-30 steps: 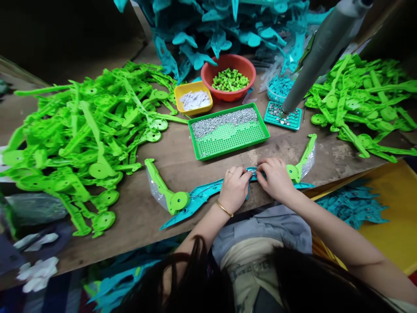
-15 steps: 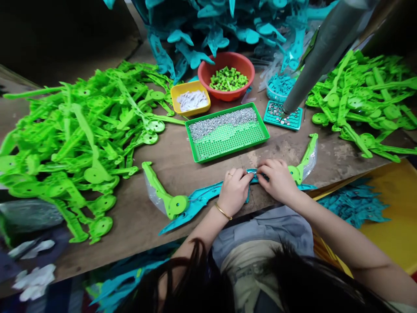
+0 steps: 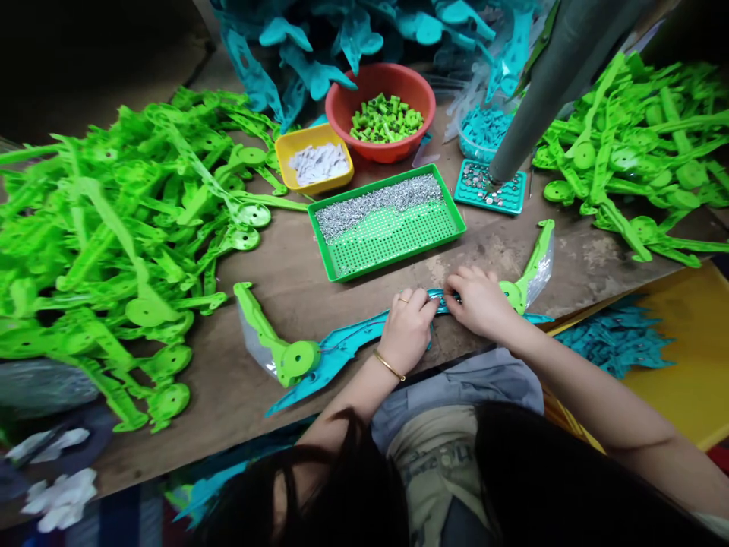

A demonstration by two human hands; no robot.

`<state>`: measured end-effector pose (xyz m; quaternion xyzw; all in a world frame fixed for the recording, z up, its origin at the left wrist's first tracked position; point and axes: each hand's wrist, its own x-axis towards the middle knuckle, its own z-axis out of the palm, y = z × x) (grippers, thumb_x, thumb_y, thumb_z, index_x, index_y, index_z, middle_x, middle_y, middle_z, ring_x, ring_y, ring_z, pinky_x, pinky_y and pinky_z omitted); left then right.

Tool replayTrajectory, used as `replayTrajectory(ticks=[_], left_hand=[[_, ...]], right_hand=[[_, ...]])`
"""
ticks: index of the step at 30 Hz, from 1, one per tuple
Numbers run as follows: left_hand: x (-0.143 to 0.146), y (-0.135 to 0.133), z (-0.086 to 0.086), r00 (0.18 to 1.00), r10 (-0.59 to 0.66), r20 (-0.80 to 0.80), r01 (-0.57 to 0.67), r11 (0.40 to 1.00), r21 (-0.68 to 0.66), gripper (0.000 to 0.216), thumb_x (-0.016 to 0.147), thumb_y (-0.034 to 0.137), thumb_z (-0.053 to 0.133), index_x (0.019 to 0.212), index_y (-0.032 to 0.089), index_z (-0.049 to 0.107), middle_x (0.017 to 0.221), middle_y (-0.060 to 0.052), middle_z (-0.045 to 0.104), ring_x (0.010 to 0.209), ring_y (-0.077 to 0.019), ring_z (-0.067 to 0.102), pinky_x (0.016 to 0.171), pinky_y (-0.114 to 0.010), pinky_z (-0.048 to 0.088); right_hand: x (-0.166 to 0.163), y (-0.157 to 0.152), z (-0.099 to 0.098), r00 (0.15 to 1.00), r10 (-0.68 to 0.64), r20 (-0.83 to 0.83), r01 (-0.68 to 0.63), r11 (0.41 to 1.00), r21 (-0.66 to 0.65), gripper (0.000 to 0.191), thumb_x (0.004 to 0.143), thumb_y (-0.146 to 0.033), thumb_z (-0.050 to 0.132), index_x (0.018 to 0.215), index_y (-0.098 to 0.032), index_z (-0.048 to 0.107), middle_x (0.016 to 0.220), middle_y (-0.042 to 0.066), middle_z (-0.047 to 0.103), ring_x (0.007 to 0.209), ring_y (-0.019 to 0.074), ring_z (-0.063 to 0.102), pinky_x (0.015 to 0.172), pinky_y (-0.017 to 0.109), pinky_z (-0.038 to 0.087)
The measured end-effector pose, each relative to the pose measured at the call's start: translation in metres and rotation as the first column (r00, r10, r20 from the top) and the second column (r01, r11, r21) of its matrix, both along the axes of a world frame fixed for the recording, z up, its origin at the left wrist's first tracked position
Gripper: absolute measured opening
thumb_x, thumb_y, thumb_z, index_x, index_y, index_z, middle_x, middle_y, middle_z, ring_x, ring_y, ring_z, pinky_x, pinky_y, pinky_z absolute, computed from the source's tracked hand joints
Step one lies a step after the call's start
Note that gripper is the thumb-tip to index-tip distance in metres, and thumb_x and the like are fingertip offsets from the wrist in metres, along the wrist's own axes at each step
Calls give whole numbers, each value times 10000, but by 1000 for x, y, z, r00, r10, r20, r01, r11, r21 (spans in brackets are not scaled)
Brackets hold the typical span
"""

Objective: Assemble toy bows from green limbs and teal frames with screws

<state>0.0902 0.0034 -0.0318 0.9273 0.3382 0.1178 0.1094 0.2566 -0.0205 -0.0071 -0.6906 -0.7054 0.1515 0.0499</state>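
Note:
A long blue plastic bow-shaped piece [image 3: 345,351] lies on the table in front of me. At its left end sits a green plastic arm [image 3: 299,360] with a round disc, and a similar green arm [image 3: 513,295] is at its right end. My left hand [image 3: 407,328] has its fingers closed on the blue piece near its middle. Just to the right, my right hand [image 3: 477,300] pinches at the same middle part, its fingertips close to the left ones. Whatever small part lies between the fingertips is hidden. Thin wires run along the blue piece.
A green tray [image 3: 392,254] of small screws stands beyond my hands. Behind it are a yellow tub [image 3: 282,171], a red bowl [image 3: 336,114] and a teal tray [image 3: 515,199]. Green parts pile up at left [image 3: 122,228] and right [image 3: 643,152]. A grey pole [image 3: 555,83] slants down at right.
The view has shifted slightly, so the trays and piles sit a little higher and further left. Both hands stay at the middle of the blue piece, fingers moving only slightly.

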Motion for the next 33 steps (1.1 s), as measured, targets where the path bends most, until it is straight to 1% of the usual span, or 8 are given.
replayTrajectory(ticks=[5,8,11,14,17,19,25,33], left_hand=[[-12,-7,10,1000,16,-5,-16,999,40,324,915,162,457,1180,211,638,1064,-117,597,934,-249,490,750,-374,408],[-19,-16,10,996,40,75,-47,995,90,317,917,222,499,1205,202,631,1137,-119,602,1005,-256,482,833,-390,399],[-23,-22,6,995,69,66,-77,990,120,306,916,330,532,1155,190,661,1139,-128,618,1012,-269,488,853,-414,387],[-24,-23,4,997,57,46,-62,991,119,342,907,381,544,1176,199,652,1149,-138,618,1016,-274,498,848,-419,395],[-25,-21,4,995,45,83,-57,989,139,366,903,375,552,1220,205,623,1185,-140,603,1070,-278,493,904,-428,397],[-24,-19,4,993,51,108,-67,986,152,424,896,381,560,1273,189,580,1232,-149,585,1128,-291,475,957,-443,383],[-18,-18,7,990,67,128,-85,986,142,573,884,430,565,1343,95,497,1274,-191,561,1193,-323,439,1023,-478,349],[8,-19,14,999,-9,47,6,998,68,511,872,452,567,1280,143,572,1360,-189,510,1240,-351,408,1052,-538,317]], right_hand=[[4,-19,-5,994,30,-110,-12,987,160,173,931,-289,486,999,-210,624,1072,78,652,1025,238,549,928,414,350],[5,-30,-7,994,102,-30,-90,959,270,203,943,-301,474,965,-227,661,1156,62,654,1092,238,533,1068,470,258],[7,-36,-5,989,144,19,-144,948,284,220,944,-304,472,998,-229,672,1187,67,654,1109,248,540,1098,502,227],[17,-42,-1,993,89,-82,-60,952,300,228,937,-314,492,1090,-231,641,1169,70,660,1108,224,562,1101,474,255],[30,-47,0,992,16,-124,27,942,334,202,935,-302,498,1057,-229,642,1119,63,676,1081,212,580,1098,471,264],[35,-47,0,995,46,-94,-15,951,310,194,939,-300,495,1026,-245,659,1107,53,682,1059,214,586,1093,496,252],[39,-35,5,983,182,-12,-177,968,178,297,951,-320,475,1206,-329,626,1198,42,657,1103,238,558,1114,589,163],[51,-36,4,992,82,-100,-68,989,130,290,941,-412,489,1166,-306,641,1220,32,652,1148,234,556,1128,601,139]])
